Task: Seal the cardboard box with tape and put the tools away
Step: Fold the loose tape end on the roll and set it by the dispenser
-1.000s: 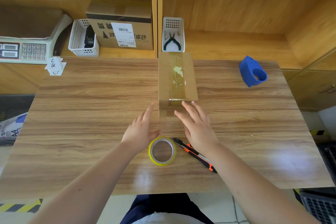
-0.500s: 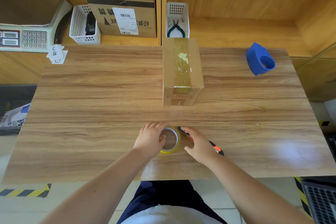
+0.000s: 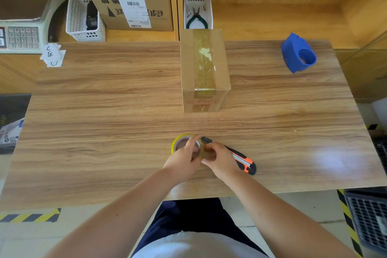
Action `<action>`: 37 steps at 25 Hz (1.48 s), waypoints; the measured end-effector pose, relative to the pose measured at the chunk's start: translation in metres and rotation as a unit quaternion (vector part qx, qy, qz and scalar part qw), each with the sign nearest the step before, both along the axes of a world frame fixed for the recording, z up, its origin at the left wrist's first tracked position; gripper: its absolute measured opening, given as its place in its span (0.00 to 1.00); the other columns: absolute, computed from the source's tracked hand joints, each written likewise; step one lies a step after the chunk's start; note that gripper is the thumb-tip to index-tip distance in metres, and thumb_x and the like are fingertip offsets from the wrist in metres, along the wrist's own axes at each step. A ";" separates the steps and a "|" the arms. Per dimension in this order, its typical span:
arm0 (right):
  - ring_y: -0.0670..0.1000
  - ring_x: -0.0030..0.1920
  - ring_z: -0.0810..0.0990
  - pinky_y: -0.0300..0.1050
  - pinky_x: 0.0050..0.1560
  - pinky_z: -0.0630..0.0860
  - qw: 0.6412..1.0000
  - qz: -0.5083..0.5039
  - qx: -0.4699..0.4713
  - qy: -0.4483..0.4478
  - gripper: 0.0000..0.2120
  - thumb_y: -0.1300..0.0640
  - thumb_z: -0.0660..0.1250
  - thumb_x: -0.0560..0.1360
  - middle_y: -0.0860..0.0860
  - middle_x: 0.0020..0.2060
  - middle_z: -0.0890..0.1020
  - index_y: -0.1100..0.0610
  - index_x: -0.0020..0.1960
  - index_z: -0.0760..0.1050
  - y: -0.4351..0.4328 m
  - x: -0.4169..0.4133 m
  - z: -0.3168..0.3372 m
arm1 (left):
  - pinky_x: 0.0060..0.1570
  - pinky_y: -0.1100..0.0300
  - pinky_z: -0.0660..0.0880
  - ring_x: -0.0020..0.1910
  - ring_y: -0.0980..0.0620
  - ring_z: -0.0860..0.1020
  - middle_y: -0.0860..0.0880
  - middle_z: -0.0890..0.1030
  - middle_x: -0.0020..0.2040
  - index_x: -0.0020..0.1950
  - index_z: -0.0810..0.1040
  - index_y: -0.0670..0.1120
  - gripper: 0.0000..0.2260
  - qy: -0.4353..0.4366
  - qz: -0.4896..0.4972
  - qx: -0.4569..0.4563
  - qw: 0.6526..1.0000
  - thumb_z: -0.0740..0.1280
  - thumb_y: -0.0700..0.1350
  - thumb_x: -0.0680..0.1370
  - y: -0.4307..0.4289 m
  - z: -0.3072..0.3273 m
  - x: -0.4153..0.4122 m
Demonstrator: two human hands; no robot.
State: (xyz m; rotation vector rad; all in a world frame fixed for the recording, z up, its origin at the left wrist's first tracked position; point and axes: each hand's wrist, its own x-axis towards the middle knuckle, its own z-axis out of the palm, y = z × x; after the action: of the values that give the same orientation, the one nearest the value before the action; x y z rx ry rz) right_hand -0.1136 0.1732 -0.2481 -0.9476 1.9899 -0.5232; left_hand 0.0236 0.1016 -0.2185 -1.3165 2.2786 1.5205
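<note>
A small cardboard box (image 3: 204, 73) stands at the middle of the wooden table (image 3: 104, 111), with a strip of tape along its top seam. Nearer to me, a yellow-rimmed roll of clear tape (image 3: 180, 142) is lifted slightly and tilted. My left hand (image 3: 184, 158) grips the roll from the near side, fingers through its hole. My right hand (image 3: 219, 158) pinches the roll's right edge. A black and orange utility knife (image 3: 240, 159) lies on the table just right of my right hand, partly hidden by it.
A blue tape dispenser (image 3: 297, 54) sits at the table's far right. On the shelf behind are a white basket with pliers (image 3: 198, 8), another white basket (image 3: 83, 19), a large carton (image 3: 129, 4) and a scale (image 3: 21, 27). Paper slips (image 3: 52, 55) lie far left.
My hands drew back from the box to the tape roll and closed on it. The roll has come up off the table and tilted between my hands.
</note>
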 end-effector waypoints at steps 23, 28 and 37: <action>0.57 0.42 0.76 0.52 0.41 0.75 0.865 0.320 -0.265 0.282 0.06 0.67 0.68 0.71 0.53 0.35 0.77 0.58 0.40 0.74 -0.085 -0.022 0.088 | 0.61 0.54 0.72 0.67 0.50 0.71 0.51 0.73 0.65 0.66 0.65 0.53 0.36 0.068 0.089 -0.084 0.990 0.75 0.56 0.62 -0.038 0.026 -0.006; 0.56 0.42 0.74 0.46 0.39 0.71 0.823 0.373 -0.303 0.303 0.11 0.75 0.64 0.67 0.54 0.37 0.78 0.60 0.41 0.75 -0.095 -0.038 0.134 | 0.44 0.60 0.75 0.51 0.54 0.79 0.52 0.80 0.53 0.64 0.71 0.50 0.34 0.082 0.171 0.175 0.966 0.69 0.62 0.60 -0.054 0.052 -0.015; 0.47 0.46 0.76 0.48 0.46 0.76 0.922 0.241 -0.249 0.171 0.06 0.57 0.60 0.81 0.45 0.45 0.78 0.53 0.46 0.74 -0.097 -0.063 0.196 | 0.46 0.55 0.80 0.46 0.51 0.79 0.49 0.78 0.51 0.61 0.71 0.53 0.18 0.145 0.145 0.258 0.944 0.72 0.49 0.74 -0.069 0.087 -0.038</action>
State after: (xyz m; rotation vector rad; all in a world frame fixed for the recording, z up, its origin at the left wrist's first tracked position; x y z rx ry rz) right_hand -0.1768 0.0765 -0.0520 -1.8956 1.8409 -0.6222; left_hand -0.0145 0.0330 -0.1319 -1.3734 1.6656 2.3404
